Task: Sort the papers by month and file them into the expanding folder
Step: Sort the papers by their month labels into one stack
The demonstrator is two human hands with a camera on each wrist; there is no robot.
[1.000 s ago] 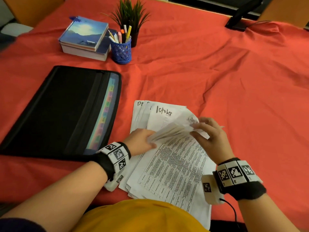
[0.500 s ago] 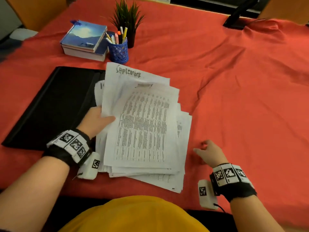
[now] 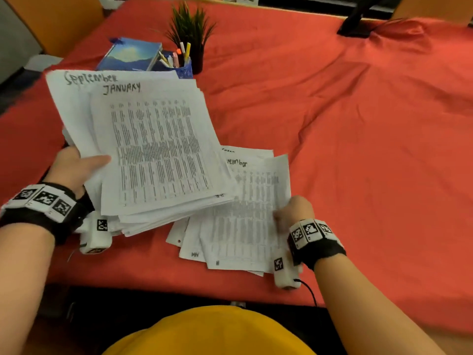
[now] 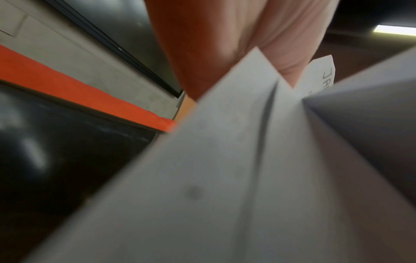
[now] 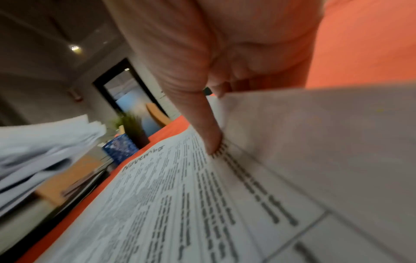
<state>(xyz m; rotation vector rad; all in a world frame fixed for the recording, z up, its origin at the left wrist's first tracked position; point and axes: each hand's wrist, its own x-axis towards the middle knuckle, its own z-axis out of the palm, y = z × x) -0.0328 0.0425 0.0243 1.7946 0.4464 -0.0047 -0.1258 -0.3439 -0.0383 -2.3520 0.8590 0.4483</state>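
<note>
Head view, step: the left hand (image 3: 74, 165) grips the lifted stack (image 3: 151, 149), thumb on top; "JANUARY" tops it, "September" behind. Best keep it level while the right hand (image 3: 294, 211) pinches the November sheet (image 3: 250, 213).
Folder: hidden behind the stack; cannot place it.
Left wrist view: fingers (image 4: 286, 44) under the stack's edge.
Right wrist view: thumb (image 5: 211, 142) presses the sheet.
Surface: red tablecloth (image 3: 358, 124); pen cup (image 3: 183, 67) beyond the stack.

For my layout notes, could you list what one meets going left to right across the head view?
left hand → held paper stack → papers on the table → right hand → bare red tablecloth.
</note>
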